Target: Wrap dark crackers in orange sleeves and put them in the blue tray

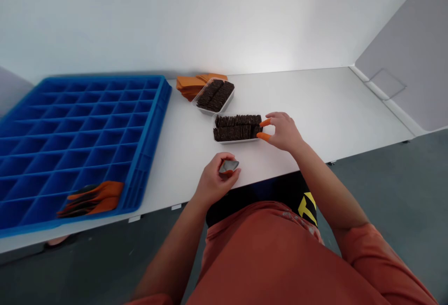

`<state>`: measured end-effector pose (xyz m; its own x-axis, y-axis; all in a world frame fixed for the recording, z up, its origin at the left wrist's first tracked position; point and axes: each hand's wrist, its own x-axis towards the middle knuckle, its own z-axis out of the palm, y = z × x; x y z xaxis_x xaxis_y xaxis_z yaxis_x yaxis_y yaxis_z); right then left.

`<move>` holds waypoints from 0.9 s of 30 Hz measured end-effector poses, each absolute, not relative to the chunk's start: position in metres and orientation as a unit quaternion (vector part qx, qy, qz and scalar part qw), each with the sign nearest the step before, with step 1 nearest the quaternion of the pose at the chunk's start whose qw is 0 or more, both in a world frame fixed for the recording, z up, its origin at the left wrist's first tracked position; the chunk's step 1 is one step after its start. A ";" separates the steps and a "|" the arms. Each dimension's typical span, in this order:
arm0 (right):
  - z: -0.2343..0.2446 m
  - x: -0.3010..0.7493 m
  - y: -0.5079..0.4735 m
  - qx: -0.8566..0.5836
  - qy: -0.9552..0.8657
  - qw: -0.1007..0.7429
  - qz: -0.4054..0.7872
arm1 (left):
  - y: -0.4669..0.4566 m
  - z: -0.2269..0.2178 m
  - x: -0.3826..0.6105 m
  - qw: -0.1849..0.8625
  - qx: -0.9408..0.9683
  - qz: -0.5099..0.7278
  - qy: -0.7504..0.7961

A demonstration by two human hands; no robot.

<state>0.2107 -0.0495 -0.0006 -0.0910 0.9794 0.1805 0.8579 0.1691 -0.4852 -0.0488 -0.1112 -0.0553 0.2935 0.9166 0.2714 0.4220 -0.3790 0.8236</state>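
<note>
My left hand [219,178] is curled around a small pouch [229,166], whose silvery-grey open mouth faces up; a bit of orange shows below it. Orange finger covers sit on the thumb and forefinger of my right hand [278,132]. These two fingers are spread apart at the right end of a clear plastic tub [238,142], with nothing visible between them. Two rows of thin dark brown pieces [233,132] stand on edge in this tub, with a gap near the right end of the front row. I cannot tell whether the fingertips touch the pieces.
Behind is a second clear tub [219,107] of dark pieces, beside a pile of orange pouches [189,85]. A large blue compartment tray [149,141] covers the table's left side, with several orange pouches [107,196] in its near right corner. A white wall [224,20] borders the table.
</note>
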 end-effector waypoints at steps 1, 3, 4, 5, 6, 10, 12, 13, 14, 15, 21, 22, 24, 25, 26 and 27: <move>0.002 0.210 -0.048 -0.636 -0.726 0.223 0.134 | -0.111 -0.055 -0.049 0.325 0.735 0.384 0.455; 0.008 0.207 -0.047 -0.639 -0.729 0.201 0.142 | -0.111 -0.055 -0.048 0.330 0.732 0.386 0.455; 0.011 0.205 -0.047 -0.638 -0.732 0.193 0.143 | -0.111 -0.054 -0.048 0.333 0.730 0.386 0.454; 0.013 0.204 -0.048 -0.636 -0.735 0.188 0.144 | -0.111 -0.054 -0.048 0.335 0.730 0.387 0.453; 0.014 0.203 -0.048 -0.633 -0.738 0.185 0.144 | -0.112 -0.053 -0.048 0.336 0.730 0.386 0.452; 0.017 0.200 -0.054 -0.626 -0.746 0.176 0.142 | -0.112 -0.054 -0.049 0.333 0.735 0.378 0.454; 0.018 0.198 -0.057 -0.623 -0.750 0.178 0.129 | -0.112 -0.055 -0.049 0.333 0.737 0.372 0.456; 0.018 0.198 -0.059 -0.622 -0.753 0.180 0.121 | -0.112 -0.055 -0.049 0.334 0.737 0.370 0.457; 0.017 0.197 -0.059 -0.621 -0.754 0.182 0.114 | -0.112 -0.056 -0.050 0.335 0.737 0.368 0.458; 0.017 0.196 -0.060 -0.621 -0.754 0.183 0.110 | -0.112 -0.056 -0.050 0.336 0.736 0.367 0.459; 0.013 0.194 -0.062 -0.629 -0.746 0.193 0.104 | -0.112 -0.057 -0.050 0.329 0.742 0.361 0.460; 0.012 0.194 -0.062 -0.628 -0.745 0.200 0.105 | -0.112 -0.056 -0.050 0.328 0.742 0.360 0.460; 0.011 0.193 -0.062 -0.628 -0.740 0.214 0.115 | -0.112 -0.056 -0.050 0.329 0.742 0.358 0.461; 0.011 0.192 -0.062 -0.626 -0.739 0.219 0.123 | -0.112 -0.056 -0.050 0.331 0.741 0.357 0.462; 0.011 0.192 -0.063 -0.621 -0.740 0.223 0.130 | -0.112 -0.056 -0.050 0.335 0.740 0.356 0.462; 0.011 0.192 -0.064 -0.614 -0.745 0.223 0.137 | -0.112 -0.056 -0.050 0.340 0.737 0.356 0.463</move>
<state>0.1919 -0.0637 0.0113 -0.1472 0.9756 0.1629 0.8532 0.2085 -0.4781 -0.0497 -0.1121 -0.0561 0.3181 0.9246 0.2098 0.4412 -0.3402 0.8304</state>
